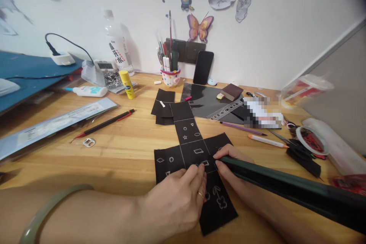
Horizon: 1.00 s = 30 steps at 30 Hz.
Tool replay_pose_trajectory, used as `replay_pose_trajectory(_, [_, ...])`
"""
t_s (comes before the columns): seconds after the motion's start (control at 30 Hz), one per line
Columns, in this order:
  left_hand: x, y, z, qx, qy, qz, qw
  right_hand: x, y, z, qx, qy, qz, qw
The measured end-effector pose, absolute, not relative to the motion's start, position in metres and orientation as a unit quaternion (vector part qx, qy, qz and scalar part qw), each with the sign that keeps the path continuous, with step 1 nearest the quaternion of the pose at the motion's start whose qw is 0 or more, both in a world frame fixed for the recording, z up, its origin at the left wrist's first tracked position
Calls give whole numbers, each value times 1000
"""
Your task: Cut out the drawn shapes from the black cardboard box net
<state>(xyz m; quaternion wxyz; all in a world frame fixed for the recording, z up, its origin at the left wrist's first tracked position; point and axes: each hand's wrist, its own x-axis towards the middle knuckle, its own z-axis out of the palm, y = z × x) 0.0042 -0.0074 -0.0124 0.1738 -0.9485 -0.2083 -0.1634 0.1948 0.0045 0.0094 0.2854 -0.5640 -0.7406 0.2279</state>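
Note:
A black paper cut-out (196, 148), shaped like a cross and marked with pale outlines of small shapes, lies on the wooden table. My left hand (180, 194) presses down on its lower middle, fingers bunched together, hiding some of the drawings. In my right hand (228, 160) a long dark green pencil (280, 185) is pinched between the fingertips. Its back end runs toward the lower right, close to the camera, and its point is hidden by the fingers. Several smaller black paper pieces (164, 101) lie beyond the cut-out, one bearing a white scrap.
A yellow glue stick (126, 84), a red-black mechanical pencil (104, 124) and a pull tab (89, 142) lie left. Behind stand a pen cup (170, 77), phone (203, 68) and bottle (117, 44). To the right are a stencil ruler (225, 109), orange-tipped pen (267, 141) and scissors (303, 156).

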Motion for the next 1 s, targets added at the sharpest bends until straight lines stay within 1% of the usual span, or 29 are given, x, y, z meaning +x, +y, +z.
replay_pose_trajectory(0.27, [5, -6, -12, -948, -199, -172, 180, 191, 2, 13, -558, -748, 202, 297])
replay_pose_trajectory(0.5, [5, -6, -11, -944, -213, -181, 175, 192, 2, 12, -559, -737, 232, 299])
replay_pose_trajectory(0.67, [4, -6, -11, -945, -216, -179, 170, 193, 2, 12, -555, -741, 224, 305])
replay_pose_trajectory(1.0, [5, -6, -10, -943, -219, -188, 168, 197, -1, 12, -560, -742, 238, 282])
